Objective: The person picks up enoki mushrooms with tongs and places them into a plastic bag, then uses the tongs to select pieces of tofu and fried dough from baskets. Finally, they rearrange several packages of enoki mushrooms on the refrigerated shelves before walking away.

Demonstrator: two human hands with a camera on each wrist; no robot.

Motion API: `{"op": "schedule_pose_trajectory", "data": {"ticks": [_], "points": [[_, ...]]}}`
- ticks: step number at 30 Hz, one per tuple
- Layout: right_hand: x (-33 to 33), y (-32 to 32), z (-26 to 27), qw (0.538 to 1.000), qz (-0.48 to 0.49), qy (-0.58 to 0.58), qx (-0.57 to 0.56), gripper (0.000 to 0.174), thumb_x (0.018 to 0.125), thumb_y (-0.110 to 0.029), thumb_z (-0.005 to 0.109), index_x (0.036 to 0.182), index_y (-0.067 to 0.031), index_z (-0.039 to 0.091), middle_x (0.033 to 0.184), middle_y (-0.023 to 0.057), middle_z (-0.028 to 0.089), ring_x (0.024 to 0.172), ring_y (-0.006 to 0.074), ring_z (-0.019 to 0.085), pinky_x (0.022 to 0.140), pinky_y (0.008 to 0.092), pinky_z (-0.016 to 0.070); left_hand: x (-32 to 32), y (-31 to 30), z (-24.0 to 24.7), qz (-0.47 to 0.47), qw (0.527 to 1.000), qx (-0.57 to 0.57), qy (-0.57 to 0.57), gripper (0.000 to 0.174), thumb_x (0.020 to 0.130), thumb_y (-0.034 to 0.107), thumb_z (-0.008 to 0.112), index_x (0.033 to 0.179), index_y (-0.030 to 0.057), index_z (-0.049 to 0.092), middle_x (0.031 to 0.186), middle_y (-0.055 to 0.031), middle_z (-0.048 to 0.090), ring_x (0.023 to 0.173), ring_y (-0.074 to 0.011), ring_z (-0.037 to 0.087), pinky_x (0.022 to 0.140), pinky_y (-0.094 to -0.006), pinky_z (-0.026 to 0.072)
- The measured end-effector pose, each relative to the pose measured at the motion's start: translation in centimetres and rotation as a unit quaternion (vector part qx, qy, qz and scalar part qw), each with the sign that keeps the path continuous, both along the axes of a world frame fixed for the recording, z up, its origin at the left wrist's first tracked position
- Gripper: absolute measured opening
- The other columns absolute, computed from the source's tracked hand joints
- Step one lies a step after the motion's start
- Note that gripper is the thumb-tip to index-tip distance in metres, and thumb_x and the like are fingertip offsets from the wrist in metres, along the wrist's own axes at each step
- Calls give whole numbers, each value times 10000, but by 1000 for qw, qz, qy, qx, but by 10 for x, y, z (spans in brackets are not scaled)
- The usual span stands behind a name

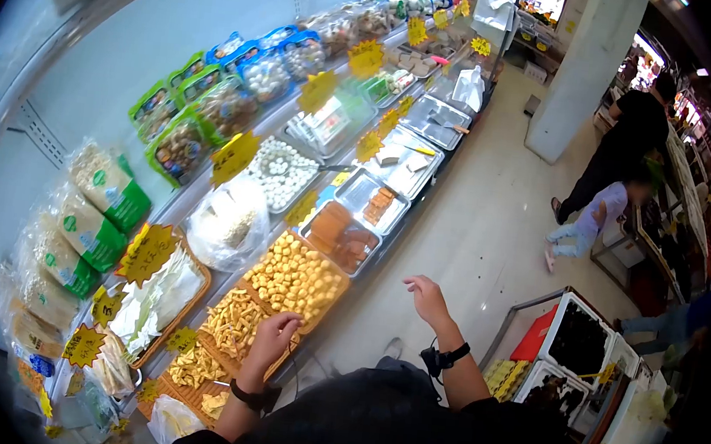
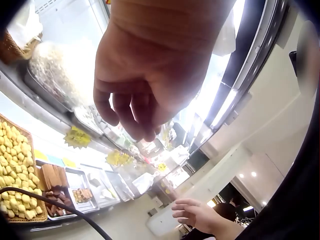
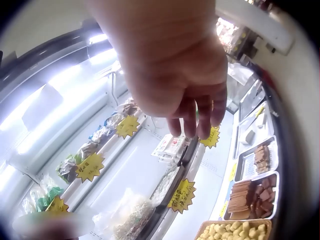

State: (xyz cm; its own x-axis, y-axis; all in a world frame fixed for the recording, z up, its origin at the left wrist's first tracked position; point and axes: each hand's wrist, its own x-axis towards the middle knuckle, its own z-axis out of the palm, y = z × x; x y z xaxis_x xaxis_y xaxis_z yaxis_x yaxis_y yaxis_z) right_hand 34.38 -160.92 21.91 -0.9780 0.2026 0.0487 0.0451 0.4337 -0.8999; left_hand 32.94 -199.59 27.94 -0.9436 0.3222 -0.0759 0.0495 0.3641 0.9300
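Observation:
My left hand (image 1: 274, 339) hovers over the front baskets of a refrigerated display, beside a basket of golden tofu puffs (image 1: 294, 280) and above fried tofu strips (image 1: 230, 323). In the left wrist view, that hand's fingers (image 2: 131, 112) hang loosely curled with nothing in them. Out past the display's front edge, my right hand (image 1: 429, 302) is raised over the floor. Its fingers (image 3: 189, 117) droop, slightly bent and holding nothing, in the right wrist view. Closest to it is a metal tray of brown tofu slabs (image 1: 333, 230).
Behind are white balls in a tray (image 1: 279, 168), bagged noodles (image 1: 93, 235) and packed mushrooms (image 1: 183, 145), with yellow price tags (image 1: 236, 157). Crates (image 1: 563, 328) stand on the right. A pillar (image 1: 588, 73), an adult in black (image 1: 638, 129) and a small person in white (image 1: 600, 211) are farther along.

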Motion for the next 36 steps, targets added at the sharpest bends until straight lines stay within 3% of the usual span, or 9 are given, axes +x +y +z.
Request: {"op": "schedule_pose_trajectory", "data": {"ticks": [1,4,5,8,9,17,22,28,36], "points": [[3,20,3,1000,8,0,30,248,928,-51,509,1106,16,668,972,158,716,848,245,693,788,345,546,-8,28,4,9,998,-6,-54,188,961,99,612,1077,-22,697,908,-108,742,825,-160,698,739,-283,542],[19,78,-7,999,20,-26,33,247,924,-61,520,1102,13,676,989,154,720,871,259,695,812,348,547,-29,119,18,-41,999,-23,0,189,944,106,620,1068,-12,700,894,-114,738,801,-184,698,736,-294,541],[25,96,-10,999,20,-39,18,244,926,-67,527,1100,12,678,990,152,722,876,263,697,819,346,547,-37,147,23,-61,997,-49,6,189,917,95,623,1060,4,707,914,-134,726,818,-230,699,756,-320,542],[47,153,-7,995,-5,-103,-7,237,938,-96,544,1092,22,680,988,151,728,889,247,700,832,330,545,-54,217,20,-141,979,-26,143,154,938,55,623,1054,2,709,886,-107,729,801,-166,689,735,-288,535],[56,169,-8,993,-25,-110,-26,237,947,-110,547,1090,26,680,981,148,729,894,237,701,828,327,545,-60,235,24,-167,974,-22,150,151,927,52,633,1047,13,717,907,-119,730,805,-195,694,739,-301,539],[87,262,-40,972,-167,-68,-152,311,1019,-185,479,1142,52,638,904,124,717,837,179,673,790,313,528,-101,326,28,-235,964,-65,106,156,909,99,676,1031,15,725,913,-118,734,812,-205,698,753,-309,540],[78,291,-52,960,-218,-80,-158,310,1027,-166,443,1174,49,611,908,123,714,818,176,664,781,307,524,-136,370,27,-239,962,-83,106,170,918,140,673,1025,18,725,937,-118,733,830,-224,697,756,-323,535],[26,339,-61,961,-223,-97,-134,259,1004,-117,486,1171,33,616,932,114,711,831,167,670,774,290,532,-197,414,2,-238,961,-86,110,189,926,165,653,1031,23,721,953,-129,732,861,-257,701,766,-348,533],[-120,410,-24,981,-148,-123,0,252,990,-113,523,1174,22,630,927,122,729,806,163,675,757,293,539,-317,467,-19,-221,962,-97,127,182,929,179,638,1025,49,722,958,-151,723,876,-316,694,783,-386,542]]}}
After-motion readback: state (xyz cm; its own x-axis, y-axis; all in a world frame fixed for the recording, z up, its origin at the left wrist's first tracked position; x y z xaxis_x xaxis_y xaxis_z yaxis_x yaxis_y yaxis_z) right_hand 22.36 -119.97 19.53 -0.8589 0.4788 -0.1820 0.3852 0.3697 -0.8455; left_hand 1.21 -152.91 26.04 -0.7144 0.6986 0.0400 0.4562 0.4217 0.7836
